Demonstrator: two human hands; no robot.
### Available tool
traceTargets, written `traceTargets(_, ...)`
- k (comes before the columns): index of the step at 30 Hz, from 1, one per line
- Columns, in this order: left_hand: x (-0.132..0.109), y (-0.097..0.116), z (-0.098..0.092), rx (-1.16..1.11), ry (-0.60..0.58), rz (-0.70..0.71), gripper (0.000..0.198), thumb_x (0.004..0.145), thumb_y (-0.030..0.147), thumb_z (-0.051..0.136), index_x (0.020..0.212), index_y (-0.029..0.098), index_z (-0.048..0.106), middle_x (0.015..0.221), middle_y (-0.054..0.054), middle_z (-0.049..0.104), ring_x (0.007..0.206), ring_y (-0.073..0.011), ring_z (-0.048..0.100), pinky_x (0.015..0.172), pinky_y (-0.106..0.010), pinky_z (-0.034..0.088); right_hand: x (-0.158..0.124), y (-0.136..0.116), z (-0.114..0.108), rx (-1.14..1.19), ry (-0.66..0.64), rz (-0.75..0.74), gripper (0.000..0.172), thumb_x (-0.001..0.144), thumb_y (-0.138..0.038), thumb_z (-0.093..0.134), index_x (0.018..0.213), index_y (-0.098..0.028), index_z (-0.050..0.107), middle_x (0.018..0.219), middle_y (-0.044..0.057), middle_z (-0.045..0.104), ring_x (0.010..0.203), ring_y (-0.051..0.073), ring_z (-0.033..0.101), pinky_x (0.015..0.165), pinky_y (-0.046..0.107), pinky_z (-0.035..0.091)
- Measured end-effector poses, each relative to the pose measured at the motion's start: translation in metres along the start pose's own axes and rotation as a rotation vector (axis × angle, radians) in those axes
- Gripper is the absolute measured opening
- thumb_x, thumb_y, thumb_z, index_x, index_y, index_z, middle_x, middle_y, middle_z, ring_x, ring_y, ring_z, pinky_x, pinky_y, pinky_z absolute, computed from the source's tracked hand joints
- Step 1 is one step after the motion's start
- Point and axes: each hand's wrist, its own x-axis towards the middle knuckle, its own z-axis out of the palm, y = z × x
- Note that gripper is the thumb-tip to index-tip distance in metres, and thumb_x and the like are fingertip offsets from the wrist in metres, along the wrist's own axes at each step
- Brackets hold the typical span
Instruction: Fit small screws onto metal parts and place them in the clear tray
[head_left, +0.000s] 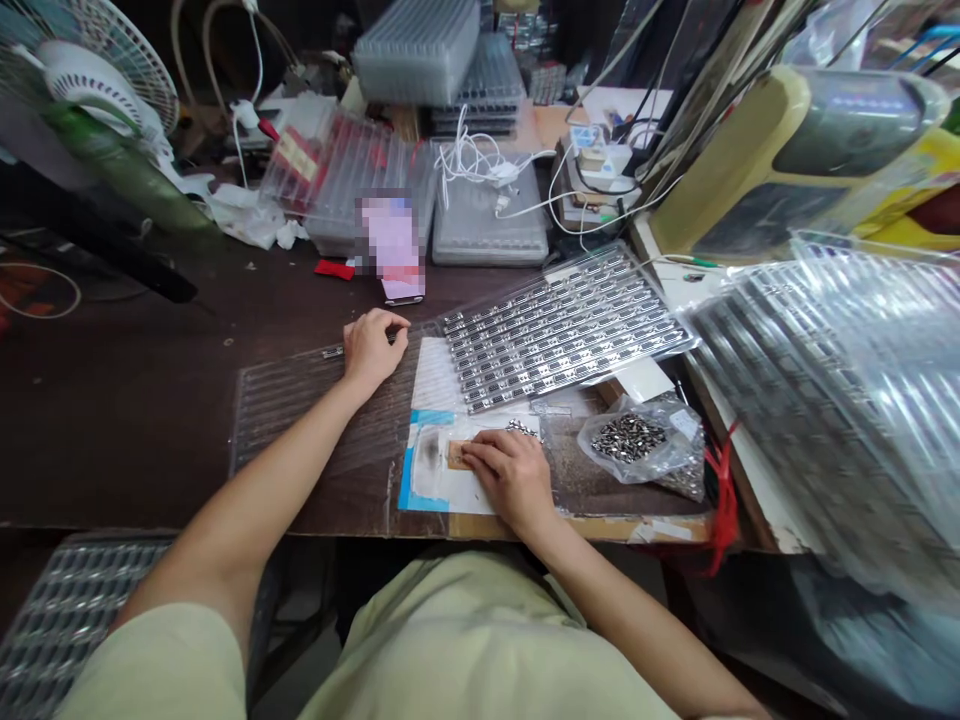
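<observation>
My left hand (373, 348) rests curled on the far edge of an empty clear plastic tray (300, 420) lying on the dark table; its fingers pinch a small dark part that I cannot make out. My right hand (510, 472) lies on a white and blue sheet (431, 470), fingers pressed together over a small brown block (457, 455). A clear tray filled with rows of small metal parts (562, 325) lies tilted just beyond both hands. A plastic bag of loose metal pieces (634, 440) sits right of my right hand.
A phone (394, 250) stands behind my left hand. Stacked clear trays (420, 50), white cables (480, 160) and a fan (90, 80) fill the back. A yellow machine (795, 150) and a tall stack of trays (847, 390) crowd the right. Another tray (67, 610) lies low left.
</observation>
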Motion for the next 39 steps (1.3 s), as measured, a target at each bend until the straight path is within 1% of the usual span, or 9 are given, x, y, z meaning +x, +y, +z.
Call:
traceTargets(4,0.019,0.032,0.01,-0.053,-0.076,0.132,0.017,0.084,0.029,0.057,0.089,0.023,0.072,0.097,-0.004,0.071,0.094,-0.0226,0.061,0.087,-0.036,0.038,-0.001,-0.001,-0.009,-0.104,-0.041,-0.029,0.018,0.089,-0.034,0.06,0.103,-0.029,0.07,0.097,0.002,0.067,0.085,0.016,0.054,0.073,0.029,0.035)
traceTargets(8,0.041,0.051,0.024,-0.059,-0.124,0.11,0.012,0.078,0.032,0.065,0.078,0.022,0.074,0.084,-0.005,0.072,0.08,-0.0236,0.062,0.079,-0.036,0.042,-0.011,0.009,-0.028,-0.311,-0.044,0.02,0.035,0.087,-0.036,0.062,0.119,-0.023,0.062,0.109,0.008,0.063,0.092,0.022,0.052,0.074,0.033,0.037)
traceTargets(12,0.04,0.052,0.016,-0.109,-0.077,0.062,0.013,0.079,0.03,0.063,0.078,0.021,0.072,0.079,-0.006,0.072,0.077,-0.0222,0.063,0.075,-0.034,0.045,-0.021,0.021,-0.033,-0.308,-0.042,0.033,0.02,0.091,-0.028,0.055,0.107,-0.02,0.065,0.098,0.008,0.063,0.085,0.019,0.053,0.07,0.031,0.039)
traceTargets(15,0.016,0.048,-0.003,-0.319,-0.114,0.081,0.017,0.082,0.027,0.059,0.092,0.018,0.069,0.087,-0.005,0.071,0.077,-0.018,0.065,0.074,-0.029,0.049,-0.02,0.024,-0.028,-0.257,-0.021,0.014,0.015,0.093,-0.022,0.05,0.091,-0.019,0.065,0.088,0.005,0.062,0.08,0.017,0.053,0.071,0.028,0.039)
traceTargets(20,-0.061,0.046,-0.032,-0.632,-0.37,0.021,0.026,0.087,0.027,0.05,0.107,0.018,0.065,0.091,-0.005,0.068,0.067,-0.0123,0.064,0.06,-0.023,0.051,-0.014,0.023,-0.023,-0.307,-0.045,-0.003,0.017,0.094,-0.023,0.048,0.088,-0.017,0.062,0.083,0.006,0.061,0.078,0.017,0.051,0.071,0.028,0.038)
traceTargets(26,-0.137,0.06,-0.033,-0.505,-0.298,0.071,0.016,0.083,0.023,0.062,0.097,0.019,0.068,0.088,-0.004,0.067,0.07,-0.0125,0.061,0.063,-0.023,0.051,-0.013,0.024,-0.022,-0.381,-0.088,-0.043,0.017,0.095,-0.024,0.048,0.089,-0.017,0.062,0.084,0.006,0.06,0.077,0.018,0.05,0.069,0.029,0.036)
traceTargets(31,-0.156,0.067,-0.016,-0.482,-0.215,0.16,0.012,0.085,0.022,0.061,0.094,0.02,0.069,0.091,-0.005,0.066,0.084,-0.0164,0.063,0.076,-0.029,0.051,-0.011,0.023,-0.025,-0.44,-0.109,-0.081,0.017,0.095,-0.023,0.048,0.086,-0.016,0.061,0.08,0.006,0.059,0.075,0.018,0.049,0.067,0.03,0.034)
traceTargets(34,-0.158,0.066,-0.01,-0.485,-0.18,0.191,0.014,0.085,0.025,0.062,0.096,0.022,0.07,0.088,-0.004,0.065,0.083,-0.016,0.062,0.075,-0.028,0.05,-0.01,0.022,-0.027,-0.446,-0.165,-0.113,0.014,0.094,-0.02,0.049,0.087,-0.016,0.061,0.082,0.006,0.059,0.076,0.019,0.049,0.067,0.03,0.033)
traceTargets(39,-0.16,0.066,-0.007,-0.437,-0.158,0.225,0.015,0.086,0.027,0.061,0.096,0.021,0.07,0.086,-0.004,0.064,0.08,-0.0158,0.06,0.074,-0.029,0.049,-0.009,0.023,-0.025,-0.482,-0.097,-0.107,0.023,0.096,-0.021,0.043,0.081,-0.017,0.06,0.074,0.005,0.057,0.071,0.018,0.047,0.066,0.031,0.031)
